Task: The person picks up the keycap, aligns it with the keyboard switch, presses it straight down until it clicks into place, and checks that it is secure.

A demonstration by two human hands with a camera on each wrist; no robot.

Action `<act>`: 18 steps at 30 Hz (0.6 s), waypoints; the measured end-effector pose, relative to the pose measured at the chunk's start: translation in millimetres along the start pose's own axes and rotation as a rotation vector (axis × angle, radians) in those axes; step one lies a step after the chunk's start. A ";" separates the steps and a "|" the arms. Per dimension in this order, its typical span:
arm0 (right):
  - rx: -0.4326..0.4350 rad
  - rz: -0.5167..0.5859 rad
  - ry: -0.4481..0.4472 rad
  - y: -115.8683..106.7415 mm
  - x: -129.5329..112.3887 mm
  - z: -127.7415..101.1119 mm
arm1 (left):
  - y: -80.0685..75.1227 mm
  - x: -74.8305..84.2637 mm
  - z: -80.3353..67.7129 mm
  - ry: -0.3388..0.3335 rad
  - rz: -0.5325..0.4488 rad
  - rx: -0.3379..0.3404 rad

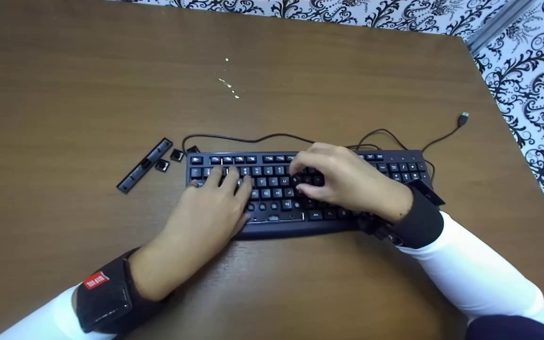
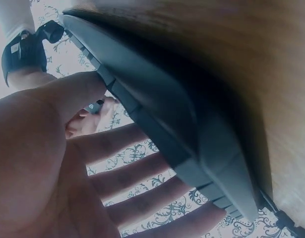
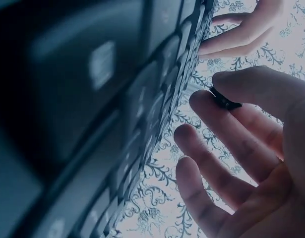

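A black keyboard (image 1: 295, 230) lies on the wooden table, some keycaps off its lower rows. The left hand (image 1: 210, 208) rests on its left part with fingers spread and fairly straight, fingertips touching the keys. Over the middle of the keyboard, the right hand (image 1: 343, 174) pinches a small black keycap (image 3: 225, 101) between thumb and index finger, seen best in the right wrist view. Its other fingers are loosely bent, apart from the keys. From the left wrist view, the keyboard's front edge (image 2: 157, 84) appears side-on, with the left thumb against it.
Left of the keyboard lie a long black space bar (image 1: 144, 165) and loose keycaps (image 1: 162, 165), another keycap (image 1: 176, 155) among them. A black cable (image 1: 253, 140) runs behind, ending in a USB plug (image 1: 463, 119) at right. Pale marks (image 1: 227, 84) show on the table (image 1: 88, 94).
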State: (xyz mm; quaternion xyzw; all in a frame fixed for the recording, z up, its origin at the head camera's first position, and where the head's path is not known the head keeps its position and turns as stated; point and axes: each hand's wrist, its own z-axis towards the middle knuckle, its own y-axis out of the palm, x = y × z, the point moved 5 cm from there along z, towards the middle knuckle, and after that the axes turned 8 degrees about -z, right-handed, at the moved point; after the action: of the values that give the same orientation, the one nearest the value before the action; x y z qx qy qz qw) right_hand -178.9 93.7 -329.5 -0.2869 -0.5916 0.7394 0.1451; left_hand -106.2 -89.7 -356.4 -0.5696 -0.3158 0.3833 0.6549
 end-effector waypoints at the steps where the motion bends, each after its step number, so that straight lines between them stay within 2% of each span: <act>1: 0.005 -0.012 0.006 0.3 0.7 -1.2 | 0.3 -0.3 -0.2 -0.001 -0.005 0.007; 4: -0.016 -0.029 0.052 1.9 4.8 -4.0 | 1.5 -1.1 -1.0 -0.002 -0.010 0.009; 9: -0.054 0.023 0.152 3.0 13.2 -10.1 | 1.8 -1.4 -0.3 -0.005 -0.013 -0.002; 18: -0.048 0.070 0.193 6.0 17.0 -16.4 | -1.8 -2.2 1.4 0.006 -0.031 -0.009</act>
State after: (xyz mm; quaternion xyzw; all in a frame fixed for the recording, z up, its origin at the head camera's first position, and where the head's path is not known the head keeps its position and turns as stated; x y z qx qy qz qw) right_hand -181.8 114.5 -341.8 -0.3807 -0.5819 0.6986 0.1686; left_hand -108.2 -91.0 -354.3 -0.5689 -0.3244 0.3698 0.6591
